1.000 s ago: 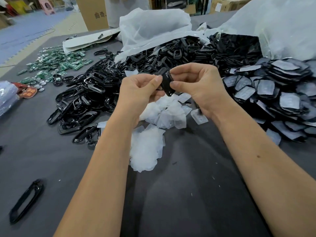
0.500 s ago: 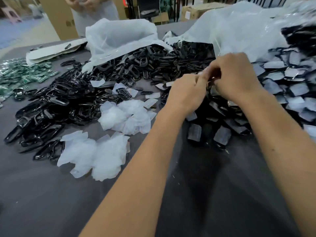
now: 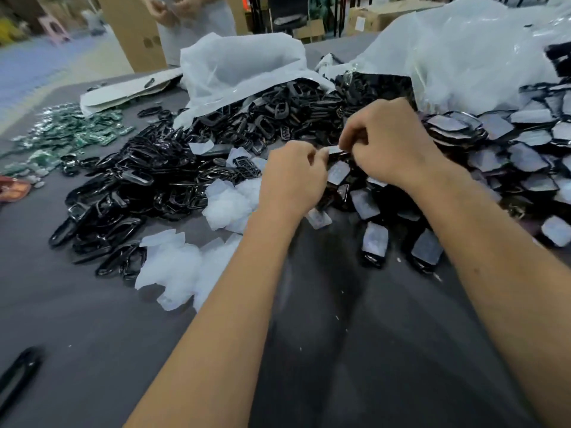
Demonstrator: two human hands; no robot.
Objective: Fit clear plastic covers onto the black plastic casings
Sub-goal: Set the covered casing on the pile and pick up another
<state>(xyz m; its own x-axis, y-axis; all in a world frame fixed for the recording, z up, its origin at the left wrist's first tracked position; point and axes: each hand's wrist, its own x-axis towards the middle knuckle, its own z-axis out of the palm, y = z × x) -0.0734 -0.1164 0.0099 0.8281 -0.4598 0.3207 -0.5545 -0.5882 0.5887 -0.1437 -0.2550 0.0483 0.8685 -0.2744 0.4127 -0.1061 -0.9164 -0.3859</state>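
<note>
My left hand (image 3: 293, 177) and my right hand (image 3: 389, 140) meet above the table, both pinching one small black casing (image 3: 338, 151) with a pale film on it, mostly hidden by my fingers. A heap of black plastic casings (image 3: 160, 180) lies to the left. Film-covered black pieces (image 3: 525, 156) are piled to the right, and a few more (image 3: 375, 242) lie just below my hands. Peeled clear films (image 3: 182, 267) sit in a loose white pile near my left forearm.
Green circuit boards (image 3: 71, 134) are spread at the far left. White plastic bags (image 3: 241, 66) and a large clear bag (image 3: 463, 50) stand behind the heaps. Another person (image 3: 185, 23) stands across the grey table (image 3: 370, 350). A lone black frame (image 3: 18, 375) lies bottom left.
My view and both hands have shifted right, from over the film pile to the edge of the film-covered pieces. The hands have dropped lower and stay together on a small piece.
</note>
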